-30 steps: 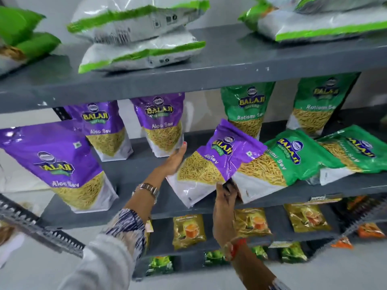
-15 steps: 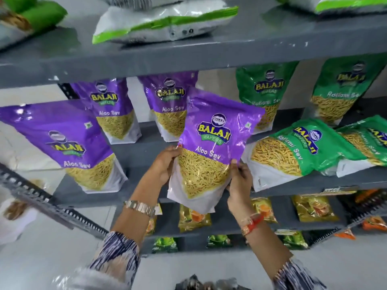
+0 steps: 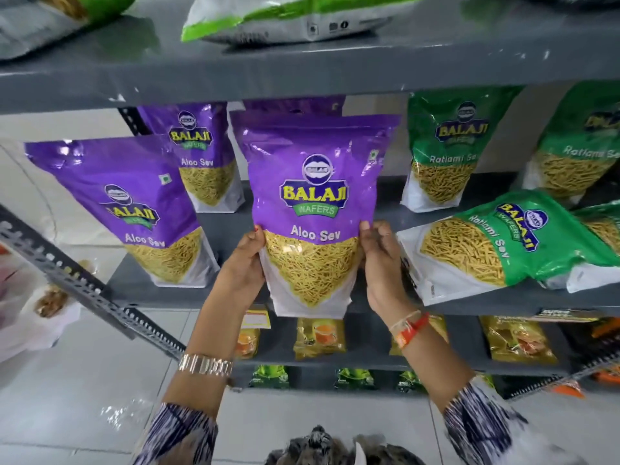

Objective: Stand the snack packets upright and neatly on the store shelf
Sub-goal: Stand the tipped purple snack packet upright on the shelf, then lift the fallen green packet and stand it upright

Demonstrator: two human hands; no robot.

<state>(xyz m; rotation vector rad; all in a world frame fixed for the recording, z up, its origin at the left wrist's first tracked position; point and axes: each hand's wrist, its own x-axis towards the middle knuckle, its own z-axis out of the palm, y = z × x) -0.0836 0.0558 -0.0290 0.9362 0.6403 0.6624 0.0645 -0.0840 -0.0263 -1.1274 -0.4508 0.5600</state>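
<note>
Purple Aloo Sev packet (image 3: 310,209) now swung upright, both hands (image 3: 243,266) (image 3: 382,263) pinching its sides; set on shelf (image 3: 469,305) next.

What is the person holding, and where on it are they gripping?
A purple Aloo Sev packet, held upright. The left hand grips its left edge and the right hand its right edge, both around mid-height.

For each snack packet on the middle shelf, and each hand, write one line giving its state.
Held Aloo Sev packet: upright, gripped at both sides.
Left Aloo Sev packet: standing, tilted.
Rear Aloo Sev packet: upright.
Rear Ratlami Sev packet: upright.
Front Ratlami Sev packet: lying down.
Left hand: grip closed.
Right hand: grip closed.
</note>
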